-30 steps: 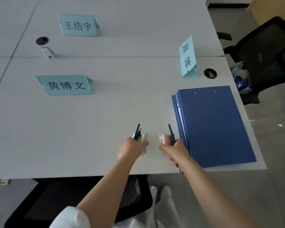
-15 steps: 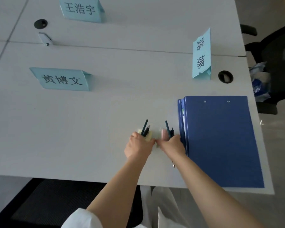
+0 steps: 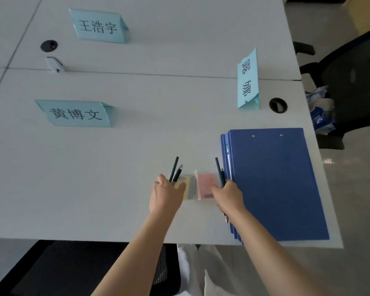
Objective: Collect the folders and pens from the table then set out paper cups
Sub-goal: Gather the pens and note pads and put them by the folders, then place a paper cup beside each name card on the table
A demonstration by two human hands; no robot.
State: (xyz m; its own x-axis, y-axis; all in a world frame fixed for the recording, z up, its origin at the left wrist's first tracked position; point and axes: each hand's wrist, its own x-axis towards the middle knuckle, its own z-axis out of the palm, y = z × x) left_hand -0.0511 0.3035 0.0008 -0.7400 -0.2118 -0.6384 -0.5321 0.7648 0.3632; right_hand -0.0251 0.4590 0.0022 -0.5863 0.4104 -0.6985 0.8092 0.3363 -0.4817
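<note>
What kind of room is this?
Probably a meeting room: folded name cards stand at seats on a long white table, a stack of blue folders lies near its edge, and an office chair waits alongside.

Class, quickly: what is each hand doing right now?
Left hand: grips two pens and a yellow pad.
Right hand: grips dark pens and a pink pad.

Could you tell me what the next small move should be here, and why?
Probably lay the pens and pads on the blue folders: the left hand grips two pens and a yellow pad, the right hand pens and a pink pad, right beside the stack.
</note>
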